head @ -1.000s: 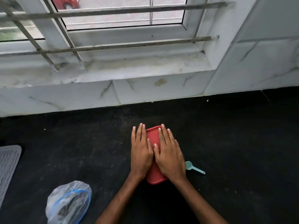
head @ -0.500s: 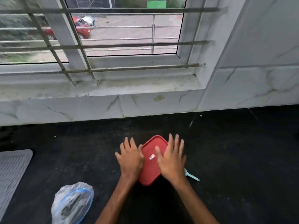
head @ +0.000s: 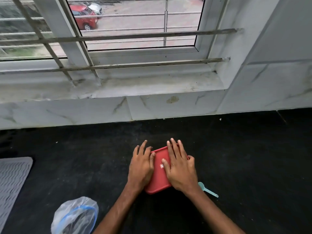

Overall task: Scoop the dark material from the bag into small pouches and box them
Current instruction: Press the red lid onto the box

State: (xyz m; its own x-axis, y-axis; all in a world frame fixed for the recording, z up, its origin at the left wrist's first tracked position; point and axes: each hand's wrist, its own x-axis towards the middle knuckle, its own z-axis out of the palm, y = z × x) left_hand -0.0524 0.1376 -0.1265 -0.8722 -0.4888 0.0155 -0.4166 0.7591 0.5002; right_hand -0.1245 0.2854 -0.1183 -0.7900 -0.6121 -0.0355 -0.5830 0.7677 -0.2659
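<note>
Desk: black stone, below a tiled wall.
Bag: left of the box, nearer; dark material inside.
Box: red, closed.
Hands: left hand and right hand flat, fingers spread, pressing down on the box.
Scoop: just right of the box, idle.
Progress: filling looks done; only sealing remains.

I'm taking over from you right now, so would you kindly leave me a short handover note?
Hands: left hand flat against the left edge of the red box; right hand flat on its lid, pressing.
The box sits lidded on the black counter, teal scoop lying just right of it, bag of dark material front left.
No pouches visible, so the box's contents are unknown.
Left: confirm the lid is seated.
</note>
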